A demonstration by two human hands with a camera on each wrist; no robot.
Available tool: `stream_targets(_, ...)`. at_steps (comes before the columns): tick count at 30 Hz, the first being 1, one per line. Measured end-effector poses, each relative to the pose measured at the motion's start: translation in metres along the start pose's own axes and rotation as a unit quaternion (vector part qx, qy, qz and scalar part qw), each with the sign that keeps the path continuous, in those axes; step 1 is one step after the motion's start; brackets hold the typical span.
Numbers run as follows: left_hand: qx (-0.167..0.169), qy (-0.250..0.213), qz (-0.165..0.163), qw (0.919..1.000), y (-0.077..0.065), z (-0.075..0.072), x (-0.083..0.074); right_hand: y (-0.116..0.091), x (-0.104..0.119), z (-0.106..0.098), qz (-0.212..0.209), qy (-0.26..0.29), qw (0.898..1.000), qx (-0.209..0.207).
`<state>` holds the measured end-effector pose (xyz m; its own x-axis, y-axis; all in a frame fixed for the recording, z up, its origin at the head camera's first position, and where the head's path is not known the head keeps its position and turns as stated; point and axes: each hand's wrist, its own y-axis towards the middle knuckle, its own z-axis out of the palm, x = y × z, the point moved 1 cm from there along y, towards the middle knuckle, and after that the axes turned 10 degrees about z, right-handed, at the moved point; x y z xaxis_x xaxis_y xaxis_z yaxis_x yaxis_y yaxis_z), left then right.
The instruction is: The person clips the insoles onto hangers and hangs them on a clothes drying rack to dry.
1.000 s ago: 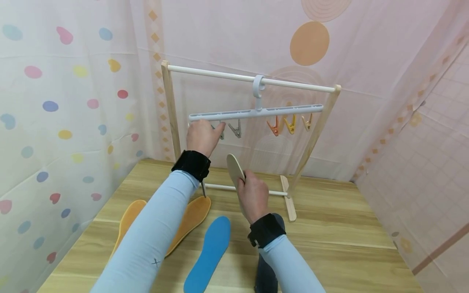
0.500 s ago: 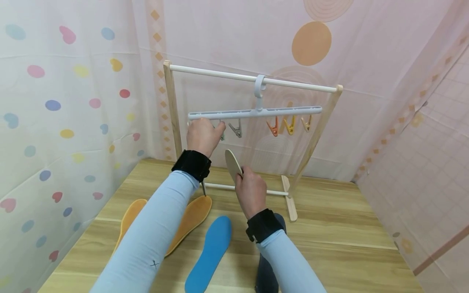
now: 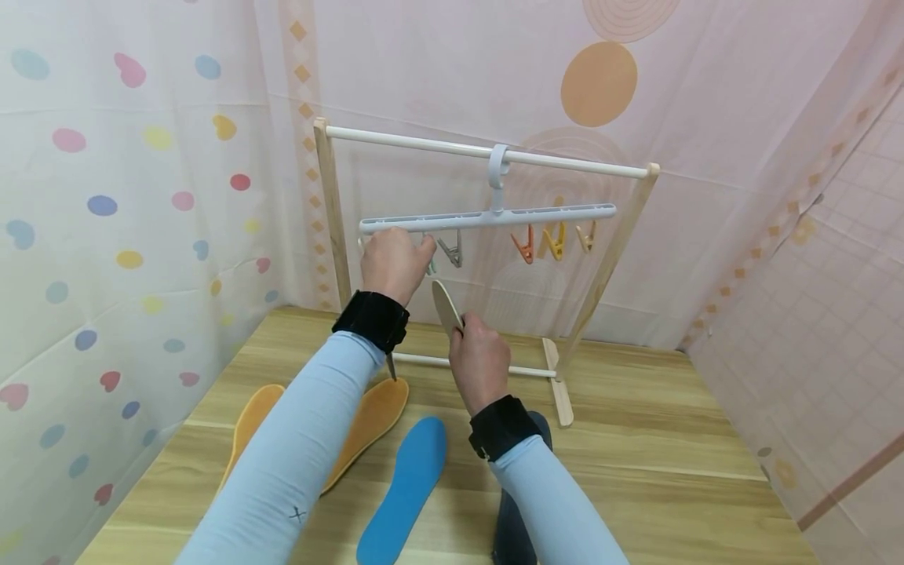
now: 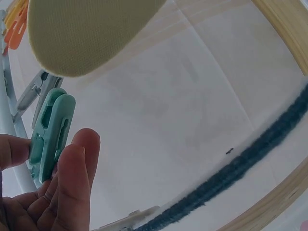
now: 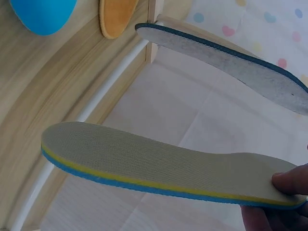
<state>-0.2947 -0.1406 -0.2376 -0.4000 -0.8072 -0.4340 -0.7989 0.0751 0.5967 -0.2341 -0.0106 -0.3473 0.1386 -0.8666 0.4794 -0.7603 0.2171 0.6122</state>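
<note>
My left hand (image 3: 395, 263) is up at the left end of the light blue hanger (image 3: 452, 221). It pinches a teal clothespin (image 4: 50, 137) between thumb and fingers. My right hand (image 3: 480, 365) grips one end of an insole (image 5: 144, 161), which has a grey-beige face over yellow and blue layers. The insole's rounded far end points up, and in the left wrist view it appears just above the teal clothespin, overlapping a grey clothespin (image 4: 30, 96). Another insole (image 5: 231, 60), pale with a dark teal edge, hangs beside them, mostly hidden behind my left arm in the head view.
The hanger hooks over the white bar of a wooden rack (image 3: 609, 259). Orange (image 3: 524, 246), yellow (image 3: 555, 243) and cream (image 3: 586, 237) clothespins hang at its right. On the table (image 3: 657, 471) lie two orange insoles (image 3: 374, 424), a blue insole (image 3: 404, 494) and a dark insole (image 3: 514, 526).
My right hand has risen and shifted left, bringing the insole closer to the left hand. The hanger has swung slightly left. The left hand has barely moved.
</note>
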Motion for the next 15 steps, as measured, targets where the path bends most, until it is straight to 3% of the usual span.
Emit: stream_targets(15,0.0,0.014,0.018,0.9997,-0.0006,-0.0012,-0.0046,0.0034,0.0064,-0.0003,-0.003,0.006,1.0,-0.004)
